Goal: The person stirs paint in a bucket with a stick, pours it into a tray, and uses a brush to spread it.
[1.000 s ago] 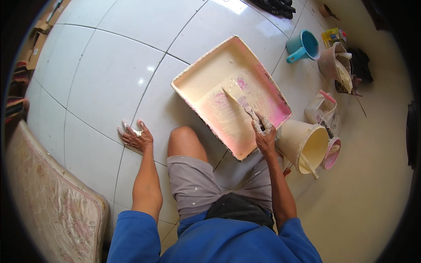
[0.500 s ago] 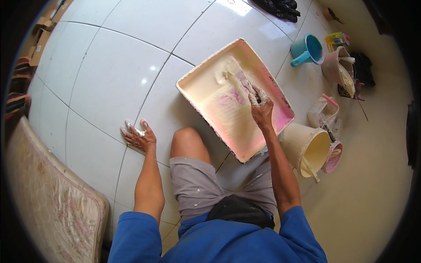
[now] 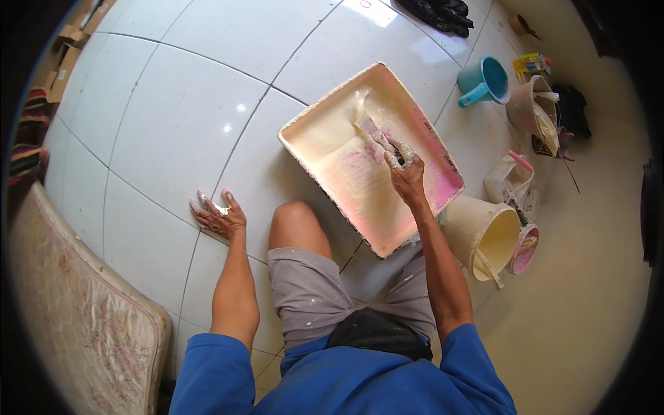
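Note:
A rectangular tray (image 3: 321, 173) with a pale rim stands tilted in front of me, coated inside with cream paste (image 3: 325, 128) and pink streaks. My right hand (image 3: 407, 173), smeared with paste, grips a scraper (image 3: 370, 128) whose blade lies in the cream layer near the tray's middle. The scraper's handle is mostly hidden by my fingers. Off to the left, my left hand (image 3: 220, 216) rests on the tiled floor (image 3: 187, 104) with its fingers spread. White paste sticks to its fingertips and to the skin by the thumb.
Right of the tray stand a cream bucket (image 3: 477, 232), a smaller pink-stained pail (image 3: 526, 245), a teal dipper (image 3: 483, 81) and another bucket (image 3: 531, 107) holding cloth-like things. A black plastic bag (image 3: 443, 15) lies at the far edge. A mattress (image 3: 90, 311) borders my left.
My right hand and the scraper have shifted slightly left and nearer me within the tray, and the paste around the blade has changed shape. My left hand stays in place.

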Demonstrator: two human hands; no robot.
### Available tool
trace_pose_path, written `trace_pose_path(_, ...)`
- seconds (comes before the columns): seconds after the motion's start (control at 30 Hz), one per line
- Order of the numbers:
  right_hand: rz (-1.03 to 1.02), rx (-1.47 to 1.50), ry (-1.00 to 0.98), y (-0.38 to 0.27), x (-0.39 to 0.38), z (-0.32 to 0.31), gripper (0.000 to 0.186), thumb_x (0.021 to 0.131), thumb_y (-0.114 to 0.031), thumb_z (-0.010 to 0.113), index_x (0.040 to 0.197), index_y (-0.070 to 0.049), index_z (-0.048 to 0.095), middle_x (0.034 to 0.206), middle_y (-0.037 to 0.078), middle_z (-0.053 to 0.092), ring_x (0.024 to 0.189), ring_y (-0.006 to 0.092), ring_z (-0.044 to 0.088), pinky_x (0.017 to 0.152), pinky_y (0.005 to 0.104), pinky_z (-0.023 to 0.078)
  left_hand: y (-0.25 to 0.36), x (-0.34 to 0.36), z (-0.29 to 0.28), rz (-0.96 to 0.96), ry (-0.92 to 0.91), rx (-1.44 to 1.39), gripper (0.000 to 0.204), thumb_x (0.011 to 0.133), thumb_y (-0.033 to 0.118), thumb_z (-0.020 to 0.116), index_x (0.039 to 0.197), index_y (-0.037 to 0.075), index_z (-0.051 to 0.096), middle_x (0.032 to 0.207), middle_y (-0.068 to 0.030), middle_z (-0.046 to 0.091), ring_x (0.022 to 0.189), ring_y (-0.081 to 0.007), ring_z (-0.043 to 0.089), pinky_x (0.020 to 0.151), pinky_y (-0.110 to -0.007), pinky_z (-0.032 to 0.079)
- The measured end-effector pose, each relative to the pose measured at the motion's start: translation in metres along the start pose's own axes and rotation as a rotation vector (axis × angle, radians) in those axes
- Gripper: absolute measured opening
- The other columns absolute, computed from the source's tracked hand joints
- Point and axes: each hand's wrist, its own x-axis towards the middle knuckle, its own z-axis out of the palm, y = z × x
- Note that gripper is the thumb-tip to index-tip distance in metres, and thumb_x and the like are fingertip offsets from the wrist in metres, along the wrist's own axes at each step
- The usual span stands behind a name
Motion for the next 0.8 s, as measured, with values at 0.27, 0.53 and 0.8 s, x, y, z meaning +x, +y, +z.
trace_pose_path(0.27,0.077,0.022,-0.05,-0.015,-0.022,0.02,0.033,0.083,-0.011,0.061,0.115,-0.003,0.059,0.098,0.013,0.065,0.087,0.0184,0.061,0.079,0.0292,0.047,-0.002,-0.002,0.002,0.028,0.025,-0.002,0.066,0.084,0.054,0.049,0.134,0.012,0.039,0.138,-0.0202,0.029,0.127,-0.0334,0.029,0.104,-0.046,0.025)
trace_pose_path(0.53,-0.11,0.075,-0.16,-0.024,-0.072,0.035,0.029,0.082,-0.009,0.06,0.11,-0.002,0.06,0.096,0.016,0.064,0.086,0.0229,0.062,0.078,0.031,0.047,-0.004,-0.004,0.004,-0.001,0.022,-0.031,0.072,0.081,0.058,0.048,0.133,0.009,0.041,0.139,-0.0222,0.028,0.128,-0.0349,0.027,0.105,-0.047,0.023)
trace_pose_path(0.8,-0.321,-0.185,0.018,-0.02,-0.081,-0.008,0.029,0.082,-0.004,0.058,0.111,-0.002,0.059,0.095,0.018,0.061,0.083,0.0302,0.06,0.076,0.0327,0.047,0.0,-0.003,-0.008,0.007,0.017,-0.061,0.071,0.081,0.056,0.05,0.133,0.009,0.041,0.139,-0.021,0.027,0.128,-0.0344,0.027,0.105,-0.047,0.022)
